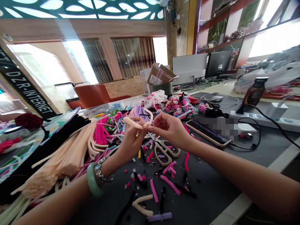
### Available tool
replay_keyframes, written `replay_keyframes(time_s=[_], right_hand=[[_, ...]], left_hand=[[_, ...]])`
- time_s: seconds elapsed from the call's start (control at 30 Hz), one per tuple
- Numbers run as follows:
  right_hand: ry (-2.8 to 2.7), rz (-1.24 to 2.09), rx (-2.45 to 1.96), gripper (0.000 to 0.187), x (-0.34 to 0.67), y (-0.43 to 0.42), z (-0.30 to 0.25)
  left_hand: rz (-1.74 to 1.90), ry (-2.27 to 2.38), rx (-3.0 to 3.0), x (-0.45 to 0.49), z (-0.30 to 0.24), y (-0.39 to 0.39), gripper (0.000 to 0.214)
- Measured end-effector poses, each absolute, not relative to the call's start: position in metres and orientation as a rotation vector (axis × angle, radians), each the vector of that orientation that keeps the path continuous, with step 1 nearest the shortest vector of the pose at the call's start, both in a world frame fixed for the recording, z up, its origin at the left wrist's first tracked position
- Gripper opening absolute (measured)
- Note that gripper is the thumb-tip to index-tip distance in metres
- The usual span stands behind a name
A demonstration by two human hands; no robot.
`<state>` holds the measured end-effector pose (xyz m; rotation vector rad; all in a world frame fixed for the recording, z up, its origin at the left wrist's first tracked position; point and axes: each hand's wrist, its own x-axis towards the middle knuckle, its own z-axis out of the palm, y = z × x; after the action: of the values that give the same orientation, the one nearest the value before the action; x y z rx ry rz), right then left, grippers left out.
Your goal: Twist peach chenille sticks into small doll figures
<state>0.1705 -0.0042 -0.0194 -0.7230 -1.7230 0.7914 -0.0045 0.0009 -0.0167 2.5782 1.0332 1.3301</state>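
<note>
A cream pipe cleaner [133, 122], bent into a loop, is held up between my two hands above the dark table. My left hand [132, 136] pinches it between thumb and fingers, with one end sticking out to the left. The fingertips of my right hand [170, 129] close on the pipe cleaner at the right, where it bends; the exact grip is partly hidden. Below my hands lie scissors [164, 153] with beige handles. A bent cream piece [142, 203] rests on the table nearer to me, among pink, black and purple cut bits.
Bundles of cream pipe cleaners [67, 153] and a pink bundle [101, 131] lie at left. Behind my hands is a heap of colourful twisted pieces [179, 104]. A phone [208, 132], a power strip [248, 115] and a dark bottle [255, 92] stand or lie at right.
</note>
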Motion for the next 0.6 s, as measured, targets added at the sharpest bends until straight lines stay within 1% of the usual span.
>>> replay_keyframes(time_s=[0.07, 0.13, 0.3, 0.43, 0.6], right_hand=[[-1.825, 0.645, -0.778, 0.027, 0.1715, -0.0075, -0.0183], [-1.913, 0.534, -0.774, 0.029, 0.1719, -0.0108, -0.0165], [-1.964, 0.309, -0.730, 0.026, 0.1714, -0.0139, -0.0150], [-1.960, 0.273, -0.730, 0.018, 0.1707, -0.0133, -0.0169], [-1.959, 0.362, -0.802, 0.022, 0.1699, -0.0144, -0.0145]], left_hand=[[1.352, 1.041, 2.647, -0.0041, -0.0160, -0.0007, 0.023], [1.364, 1.041, 2.712, -0.0042, -0.0160, -0.0017, 0.021], [1.367, 1.049, 2.769, -0.0054, -0.0175, -0.0039, 0.019], [1.334, 1.049, 2.806, -0.0045, -0.0180, -0.0065, 0.024], [1.295, 1.098, 2.799, -0.0026, -0.0192, -0.0075, 0.027]])
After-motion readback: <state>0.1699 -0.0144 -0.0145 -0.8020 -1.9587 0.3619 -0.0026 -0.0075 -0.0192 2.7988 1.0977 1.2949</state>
